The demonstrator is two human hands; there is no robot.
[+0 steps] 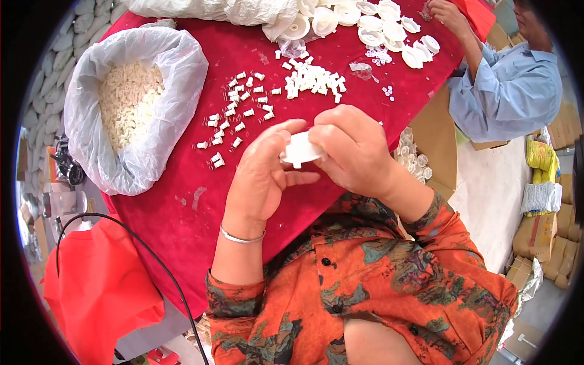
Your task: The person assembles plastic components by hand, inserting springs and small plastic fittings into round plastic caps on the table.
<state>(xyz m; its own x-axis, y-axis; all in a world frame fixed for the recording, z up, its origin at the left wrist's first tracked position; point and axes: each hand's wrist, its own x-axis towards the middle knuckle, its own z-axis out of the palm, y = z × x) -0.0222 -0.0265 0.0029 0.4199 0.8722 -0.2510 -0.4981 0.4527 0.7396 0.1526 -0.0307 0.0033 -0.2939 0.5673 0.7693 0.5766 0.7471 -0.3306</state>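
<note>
Holding one white round part (299,149) between both hands, raised over the near side of the red-covered table (182,234). Seen almost edge-on, with long axis running roughly left to right across the view; short stub pointing down toward the wearer's body. Gripped at its right end by fingertips of the right hand (351,148), thumb side mostly hidden. Closed on at its left end by the left hand (258,170), with fingers curved above and below, palm partly in view. Counted: one part in hands; one plastic bag (198,67) at left, filled with pale small pieces (131,100), too many to count; roughly two dozen spring-fitted white plugs (239,126) scattered beyond the left hand; one heap of similar white plugs (313,80), overlapping, not countable; more than a dozen white lids (324,22) at the far side, partly stacked; one cluster of small translucent rings (379,56), too fine to count, with a few more lying apart nearby. Also noted: one co-worker (511,91) in a blue shirt, near the far right corner.
</note>
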